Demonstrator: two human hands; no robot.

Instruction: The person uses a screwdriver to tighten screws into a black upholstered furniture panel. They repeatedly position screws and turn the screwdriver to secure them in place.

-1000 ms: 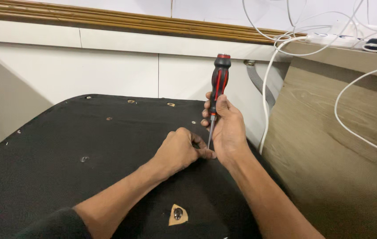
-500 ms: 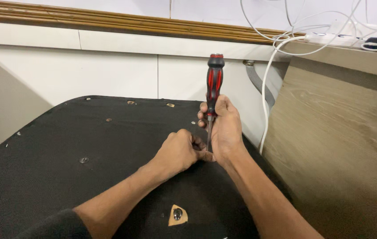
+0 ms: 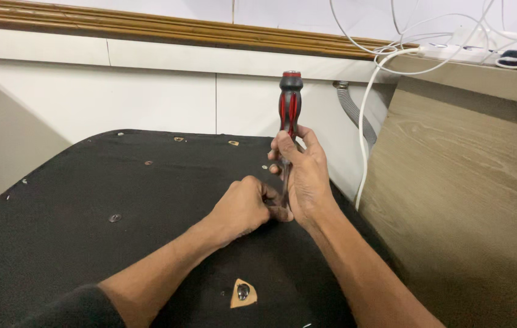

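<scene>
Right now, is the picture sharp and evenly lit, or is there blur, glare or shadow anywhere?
Head view: soft, even light with no glare; the right hand and the red-and-black screwdriver look sharp, as does the left hand; the black fabric panel is dark and shows little texture; a grey shadow falls on the white wall at left.

A white tiled wall [image 3: 149,103] runs behind, topped by a wooden moulding [image 3: 149,27] — to the right stands a pale wood-grain panel [image 3: 465,200], with white cables [image 3: 392,54] and a grey ribbed hose [image 3: 352,109] trailing beside it.
</scene>
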